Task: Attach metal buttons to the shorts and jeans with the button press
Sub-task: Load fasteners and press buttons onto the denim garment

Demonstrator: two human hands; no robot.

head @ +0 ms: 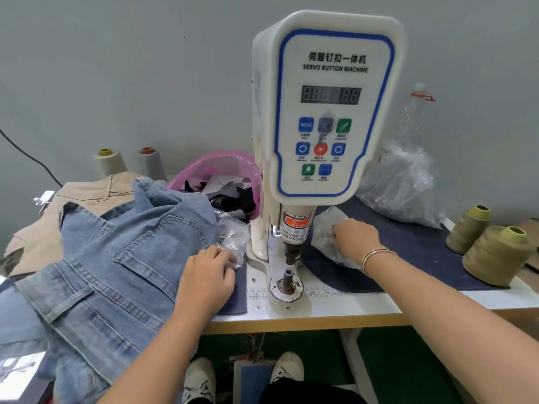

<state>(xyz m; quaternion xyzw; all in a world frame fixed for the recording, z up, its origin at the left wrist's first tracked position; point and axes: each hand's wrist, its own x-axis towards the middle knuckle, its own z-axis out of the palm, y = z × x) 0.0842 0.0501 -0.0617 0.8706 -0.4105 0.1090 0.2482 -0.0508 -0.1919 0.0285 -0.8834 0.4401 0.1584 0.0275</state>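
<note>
- Left hand (208,271) fingertips reach into a clear bag (233,239) left of the button press (320,112); fingers curled, whether they hold anything cannot be told.
- Right hand (354,239) fingers buried in a second clear bag (328,231) right of the press; grip hidden.
- Bag contents too small to make out.
- Jeans (116,258) heaped left, running off the near edge, over a tan garment (87,193).
- Lower die (287,282) bare, between the hands.
- Far: pink bag (215,167) of scraps, thread cones (493,252) right, plastic bottle (417,112).
</note>
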